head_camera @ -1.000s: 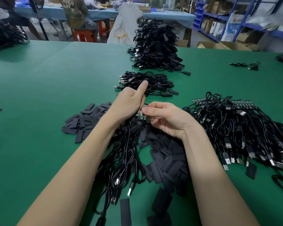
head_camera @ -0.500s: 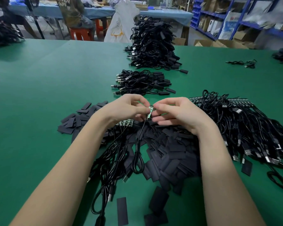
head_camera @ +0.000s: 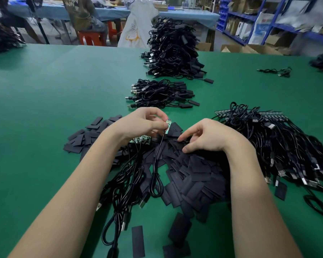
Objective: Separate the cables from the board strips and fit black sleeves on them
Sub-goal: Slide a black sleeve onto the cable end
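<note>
My left hand (head_camera: 142, 123) pinches a small green board piece (head_camera: 168, 122) with one black cable (head_camera: 157, 159) hanging from it down to the table. Under that hand lies a green board strip (head_camera: 141, 140) with several more cables (head_camera: 127, 183) attached. My right hand (head_camera: 207, 136) is down on the heap of flat black sleeves (head_camera: 194, 174), fingertips curled onto a sleeve; whether it grips one I cannot tell. Another batch of cables on board strips (head_camera: 280, 146) lies to the right.
On the green table (head_camera: 45, 108) a small bundle of sleeved cables (head_camera: 158, 94) lies ahead, with a tall stack of them (head_camera: 172, 51) behind. More loose sleeves (head_camera: 86, 135) lie to the left. A stray cable (head_camera: 276, 71) lies far right. A seated person (head_camera: 82, 15) is beyond the table.
My right hand let go of the board piece and dropped onto the sleeve heap. The left hand keeps the single cable's board pinched and raised.
</note>
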`<state>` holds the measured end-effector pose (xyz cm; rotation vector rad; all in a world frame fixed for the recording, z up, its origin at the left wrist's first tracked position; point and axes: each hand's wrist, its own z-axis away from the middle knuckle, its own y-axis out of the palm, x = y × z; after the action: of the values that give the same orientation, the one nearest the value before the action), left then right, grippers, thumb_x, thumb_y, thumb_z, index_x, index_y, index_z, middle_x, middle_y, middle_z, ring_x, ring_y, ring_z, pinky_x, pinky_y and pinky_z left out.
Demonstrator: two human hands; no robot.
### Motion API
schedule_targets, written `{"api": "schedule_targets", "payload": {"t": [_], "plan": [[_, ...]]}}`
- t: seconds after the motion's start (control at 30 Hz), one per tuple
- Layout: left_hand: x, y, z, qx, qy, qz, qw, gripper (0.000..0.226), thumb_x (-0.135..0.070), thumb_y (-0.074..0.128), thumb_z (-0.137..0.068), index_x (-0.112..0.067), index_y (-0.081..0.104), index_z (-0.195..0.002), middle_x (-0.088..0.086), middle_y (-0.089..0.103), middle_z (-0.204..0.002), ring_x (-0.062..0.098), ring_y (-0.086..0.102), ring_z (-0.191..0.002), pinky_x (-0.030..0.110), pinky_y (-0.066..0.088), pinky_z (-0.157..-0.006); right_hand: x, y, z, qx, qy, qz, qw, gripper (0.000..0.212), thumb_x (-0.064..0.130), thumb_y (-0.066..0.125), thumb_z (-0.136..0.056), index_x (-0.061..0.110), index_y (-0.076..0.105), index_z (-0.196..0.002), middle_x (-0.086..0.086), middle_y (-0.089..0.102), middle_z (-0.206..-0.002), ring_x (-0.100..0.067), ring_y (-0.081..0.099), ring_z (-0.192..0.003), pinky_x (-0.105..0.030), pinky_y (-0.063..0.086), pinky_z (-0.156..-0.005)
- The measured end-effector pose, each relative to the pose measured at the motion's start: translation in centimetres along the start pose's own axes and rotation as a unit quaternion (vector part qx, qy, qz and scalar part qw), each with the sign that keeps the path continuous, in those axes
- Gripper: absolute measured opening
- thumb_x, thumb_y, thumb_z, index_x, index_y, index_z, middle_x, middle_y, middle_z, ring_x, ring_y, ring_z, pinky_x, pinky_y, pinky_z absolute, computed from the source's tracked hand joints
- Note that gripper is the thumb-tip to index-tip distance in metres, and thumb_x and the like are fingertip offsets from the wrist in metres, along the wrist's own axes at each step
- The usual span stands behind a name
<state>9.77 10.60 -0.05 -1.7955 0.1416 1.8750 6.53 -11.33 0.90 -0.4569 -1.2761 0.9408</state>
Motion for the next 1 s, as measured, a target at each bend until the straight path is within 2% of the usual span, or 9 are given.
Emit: {"api": "schedule_targets", "payload": {"t": [0.13,0.23,0.37,0.47,0.53,0.7,0.77,0.87,1.0], "plan": [[-0.1,0.1,0.0,-0.002,-0.001,0.002,1.000,0.006,-0.009,0.068,-0.094,-0.012,0.065,-0.098,-0.004,0.063,-0.073,0.012,0.057,-0.071,0.017,0.050,-0.062,0.3,0.3,0.0,0.004,-0.017,-0.002,1.000,0.017,0.029,0.089,-0.074,0.038,0.080,-0.085,0.014,0.061,-0.056,0.000,0.050,-0.050,-0.020,0.038,-0.060],[-0.1,0.1,0.1,-0.002,-0.002,0.004,1.000,0.006,-0.008,0.068,-0.094,-0.012,0.065,-0.098,-0.004,0.064,-0.072,0.011,0.057,-0.068,0.018,0.050,-0.062,0.8,0.5,-0.2,-0.044,-0.022,-0.010,0.999,0.013,0.044,0.088,-0.071,0.038,0.080,-0.078,0.018,0.056,-0.051,0.001,0.048,-0.048,-0.018,0.038,-0.055],[-0.2,0.1,0.1,-0.005,-0.001,0.002,1.000,0.007,-0.007,0.067,-0.095,-0.011,0.064,-0.099,-0.001,0.063,-0.076,0.013,0.056,-0.072,0.017,0.051,-0.061,2.0,1.8,-0.9,-0.077,0.001,0.058,0.995,0.025,0.053,0.089,-0.063,0.037,0.077,-0.077,0.018,0.066,-0.063,-0.007,0.063,-0.071,-0.030,0.054,-0.074],[-0.3,0.1,0.1,-0.009,-0.001,-0.004,1.000,0.007,-0.008,0.067,-0.094,-0.012,0.064,-0.100,0.001,0.062,-0.079,0.016,0.055,-0.077,0.017,0.051,-0.063,2.3,2.4,-1.2,-0.091,0.012,0.073,0.993,0.011,0.035,0.087,-0.070,0.035,0.078,-0.075,0.012,0.070,-0.072,-0.013,0.067,-0.078,-0.037,0.059,-0.085],[-0.3,0.0,0.1,-0.009,0.000,-0.003,1.000,0.008,-0.008,0.068,-0.094,-0.012,0.064,-0.100,0.003,0.061,-0.079,0.016,0.054,-0.076,0.018,0.050,-0.064,2.1,2.1,-1.2,-0.102,0.013,0.065,0.993,0.010,0.027,0.082,-0.073,0.036,0.079,-0.072,0.012,0.073,-0.074,-0.013,0.069,-0.081,-0.034,0.059,-0.085],[-0.1,-0.1,0.0,-0.005,0.002,0.023,1.000,0.009,-0.004,0.066,-0.094,-0.011,0.064,-0.098,0.001,0.059,-0.075,0.013,0.051,-0.066,0.020,0.050,-0.066,1.4,1.0,-0.7,-0.127,-0.038,-0.051,0.990,0.017,0.026,0.080,-0.077,0.042,0.079,-0.070,0.022,0.072,-0.071,0.004,0.064,-0.069,-0.005,0.042,-0.056],[-0.1,0.0,0.0,0.004,0.003,0.039,0.999,0.009,-0.003,0.065,-0.095,-0.012,0.063,-0.097,0.001,0.058,-0.073,0.015,0.052,-0.066,0.021,0.050,-0.066,1.1,1.0,-0.6,-0.149,-0.044,-0.149,0.976,0.014,0.021,0.079,-0.080,0.033,0.079,-0.073,0.016,0.074,-0.072,0.003,0.064,-0.063,-0.008,0.047,-0.057],[-0.1,0.3,0.0,0.020,0.009,0.093,0.995,0.010,-0.002,0.061,-0.098,-0.011,0.061,-0.098,-0.001,0.060,-0.070,0.012,0.065,-0.065,0.021,0.055,-0.069,1.4,1.1,-0.6,-0.143,-0.031,-0.343,0.928,0.010,0.006,0.077,-0.085,0.015,0.074,-0.084,-0.001,0.074,-0.071,-0.013,0.072,-0.066,-0.020,0.055,-0.057],[-0.2,0.5,-0.2,0.027,0.019,0.120,0.992,0.009,-0.003,0.061,-0.098,-0.011,0.062,-0.101,-0.007,0.056,-0.063,0.004,0.054,-0.053,0.023,0.056,-0.072,1.7,1.5,-0.4,-0.087,-0.057,-0.420,0.902,0.012,0.005,0.079,-0.086,0.009,0.069,-0.092,-0.005,0.078,-0.080,-0.022,0.078,-0.075,-0.019,0.056,-0.058]]}}
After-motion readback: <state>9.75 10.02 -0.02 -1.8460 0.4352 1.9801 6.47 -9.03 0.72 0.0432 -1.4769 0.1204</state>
